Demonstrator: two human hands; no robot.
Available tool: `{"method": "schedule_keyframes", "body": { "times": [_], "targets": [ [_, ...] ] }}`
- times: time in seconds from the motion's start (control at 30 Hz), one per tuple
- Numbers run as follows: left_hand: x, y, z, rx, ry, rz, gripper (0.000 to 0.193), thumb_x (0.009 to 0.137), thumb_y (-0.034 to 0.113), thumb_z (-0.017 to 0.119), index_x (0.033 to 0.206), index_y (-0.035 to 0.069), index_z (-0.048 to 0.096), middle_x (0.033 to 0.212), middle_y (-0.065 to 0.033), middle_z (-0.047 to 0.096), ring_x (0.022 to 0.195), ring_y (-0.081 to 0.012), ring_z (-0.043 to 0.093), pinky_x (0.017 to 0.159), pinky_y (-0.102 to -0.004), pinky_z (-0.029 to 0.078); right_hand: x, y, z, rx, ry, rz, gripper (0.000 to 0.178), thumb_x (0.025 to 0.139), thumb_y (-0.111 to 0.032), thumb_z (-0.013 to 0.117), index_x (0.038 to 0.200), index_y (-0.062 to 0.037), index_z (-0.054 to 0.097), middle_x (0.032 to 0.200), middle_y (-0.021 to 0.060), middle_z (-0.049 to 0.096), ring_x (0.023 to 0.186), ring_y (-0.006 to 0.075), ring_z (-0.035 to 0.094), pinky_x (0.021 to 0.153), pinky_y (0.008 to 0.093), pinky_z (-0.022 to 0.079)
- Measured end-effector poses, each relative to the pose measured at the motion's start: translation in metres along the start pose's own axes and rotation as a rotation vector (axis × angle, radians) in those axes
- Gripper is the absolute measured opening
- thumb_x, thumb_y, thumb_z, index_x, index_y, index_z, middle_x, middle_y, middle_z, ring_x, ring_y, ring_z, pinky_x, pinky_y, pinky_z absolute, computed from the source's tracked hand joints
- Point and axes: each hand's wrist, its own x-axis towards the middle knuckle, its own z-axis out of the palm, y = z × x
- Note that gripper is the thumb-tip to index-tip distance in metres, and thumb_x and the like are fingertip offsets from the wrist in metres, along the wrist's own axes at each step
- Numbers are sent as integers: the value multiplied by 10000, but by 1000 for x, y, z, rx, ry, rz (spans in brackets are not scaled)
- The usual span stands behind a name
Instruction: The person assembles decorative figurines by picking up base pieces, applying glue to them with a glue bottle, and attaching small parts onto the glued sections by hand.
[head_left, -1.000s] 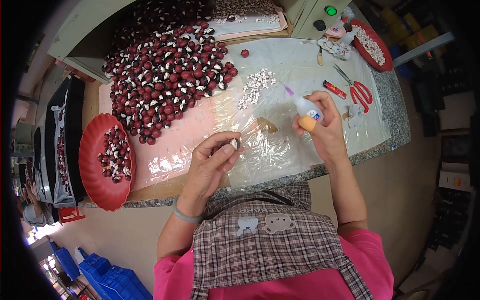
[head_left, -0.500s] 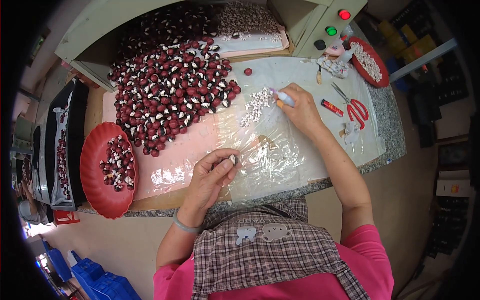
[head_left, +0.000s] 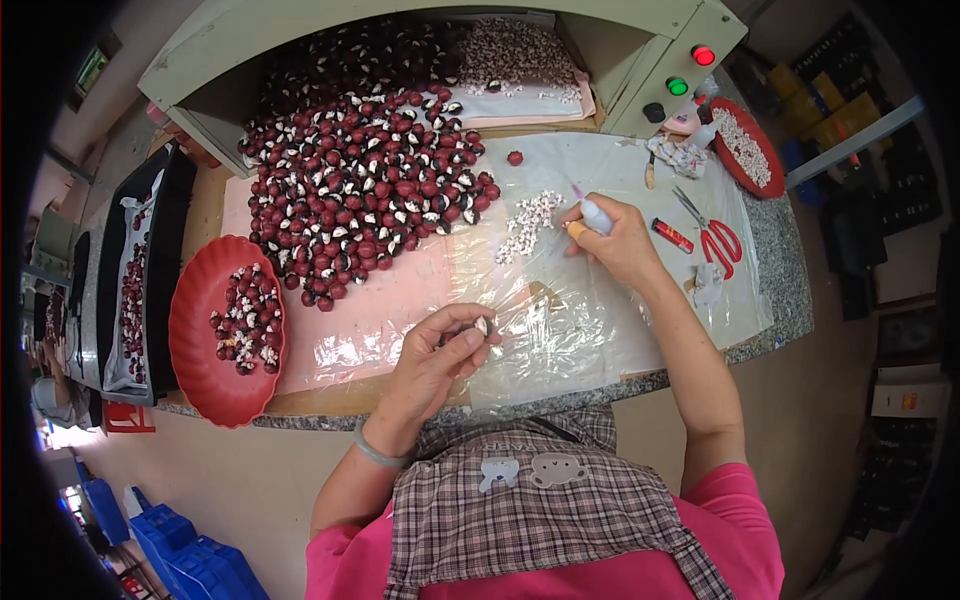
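My left hand (head_left: 440,352) is closed near the table's front edge, pinching a small black-and-white piece (head_left: 484,327) between thumb and fingers. The fingers partly cover that piece. In my right hand (head_left: 622,240) is a small translucent squeeze bottle (head_left: 596,217) with a purple tip, pointing up and to the left. A yellowish band wraps one finger of that hand. Just left of the bottle lies a loose heap of tiny white pieces (head_left: 530,225) on the clear plastic sheet (head_left: 560,330). Behind my left hand spreads a large pile of dark red, black and white balls (head_left: 370,190).
A red scalloped bowl (head_left: 190,350) with several balls stands at the left, beside a black tray (head_left: 165,240). Red-handled scissors (head_left: 720,245), a red tube (head_left: 672,236) and a second red bowl (head_left: 768,185) are at the right. A pale green metal housing (head_left: 625,75) arches over the back.
My right hand has drawn the bottle slightly right, away from the heap of white pieces. My left hand still pinches its piece. The whole view has shifted a little.
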Motion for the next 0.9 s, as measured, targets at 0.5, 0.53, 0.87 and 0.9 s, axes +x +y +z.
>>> {"method": "schedule_keyframes", "body": {
  "times": [0.5, 0.53, 0.87, 0.9],
  "targets": [
    [0, -8, 16, 336, 80, 92, 263, 927, 138, 588, 1176, 54, 587, 904, -14, 657, 677, -24, 469, 568, -157, 394, -85, -41, 35, 668, -186, 127, 131, 839, 12, 633, 969, 30, 633, 844, 82, 636, 657, 111, 608, 559, 238, 513],
    [-1, -8, 18, 335, 80, 88, 263, 927, 138, 588, 1176, 54, 587, 904, -14, 657, 677, -24, 469, 568, -157, 394, -88, -42, 38, 629, -186, 110, 121, 848, 7, 627, 965, 31, 649, 873, 78, 647, 666, 96, 608, 574, 230, 518],
    [-4, -8, 22, 562, 84, 141, 258, 902, 117, 609, 1146, 35, 617, 867, 9, 622, 668, -36, 466, 597, -186, 404, -95, -45, 50, 428, -146, 57, 228, 724, 77, 616, 939, 14, 658, 856, 78, 671, 675, 110, 631, 573, 236, 512],
    [-4, -8, 22, 603, 80, 162, 256, 895, 108, 612, 1140, 35, 621, 874, 6, 625, 668, -38, 465, 596, -190, 403, -95, -44, 50, 428, -146, 59, 228, 724, 77, 616, 939, 14, 658, 856, 78, 671, 675, 110, 631, 573, 236, 512]
  ]
}}
